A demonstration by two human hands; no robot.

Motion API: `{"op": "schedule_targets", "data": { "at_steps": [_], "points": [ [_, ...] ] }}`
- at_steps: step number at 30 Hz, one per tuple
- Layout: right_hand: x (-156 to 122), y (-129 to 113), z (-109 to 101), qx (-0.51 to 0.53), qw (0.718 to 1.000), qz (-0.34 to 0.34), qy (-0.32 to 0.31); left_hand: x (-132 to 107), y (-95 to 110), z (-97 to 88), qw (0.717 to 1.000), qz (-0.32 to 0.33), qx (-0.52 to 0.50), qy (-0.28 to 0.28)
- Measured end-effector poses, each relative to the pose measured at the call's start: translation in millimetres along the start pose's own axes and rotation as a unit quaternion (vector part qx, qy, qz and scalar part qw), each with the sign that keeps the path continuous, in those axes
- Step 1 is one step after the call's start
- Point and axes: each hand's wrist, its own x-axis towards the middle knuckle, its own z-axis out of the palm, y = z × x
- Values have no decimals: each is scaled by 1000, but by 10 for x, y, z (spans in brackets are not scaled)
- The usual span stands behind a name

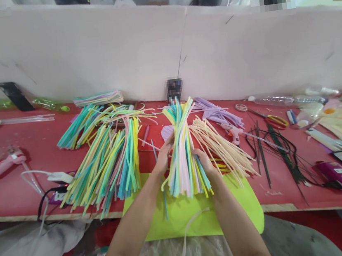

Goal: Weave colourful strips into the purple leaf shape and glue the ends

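Between my two hands is a thick bundle of pastel pipe cleaners (182, 155), pinched narrow near its middle and fanned out at both ends. My left hand (164, 157) wraps its left side and my right hand (204, 161) its right; the bundle hides some of the fingers. Below it lies a lime-green mat (188, 221) at the table's front edge. Left of my hands spreads a large pile of mixed-colour pipe cleaners (103, 165). Close by on the right are peach pipe cleaners (223, 150), with purple ones (219, 111) behind.
The red table (14, 197) backs onto a white partition (87, 55). A pink glue gun (5, 164) lies at left, another pink glue gun (234, 132) at right. Yellow-handled scissors (278, 121), dark cables, and a purple power strip (340, 175) are on the right. A white plug (60, 177) sits at left.
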Motion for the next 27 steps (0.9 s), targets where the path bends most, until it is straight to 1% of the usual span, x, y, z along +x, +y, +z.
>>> {"op": "schedule_targets", "data": {
  "at_steps": [4,7,9,11,14,17,19,23,27],
  "points": [
    [10,21,-1,32,999,11,0,-26,3,3,999,-1,45,7],
    [31,34,24,34,999,-4,-34,-53,23,44,996,11,86,-3],
    [49,44,33,28,997,-25,-61,-60,27,64,992,25,119,-13],
    [64,56,30,19,996,-41,-74,-56,13,67,987,29,157,-20],
    [62,66,16,-25,996,-54,-61,-39,-21,54,981,11,193,-15],
    [39,58,17,-74,994,-63,-51,-32,-27,51,980,-9,201,-7],
    [21,50,24,-83,993,-63,-52,-35,-9,54,979,-20,204,-4],
    [-6,43,20,-91,993,-63,-35,-37,33,36,986,-24,166,3],
    [-18,27,2,-111,991,-74,-16,-19,41,-8,989,-32,143,-1]
  ]
}}
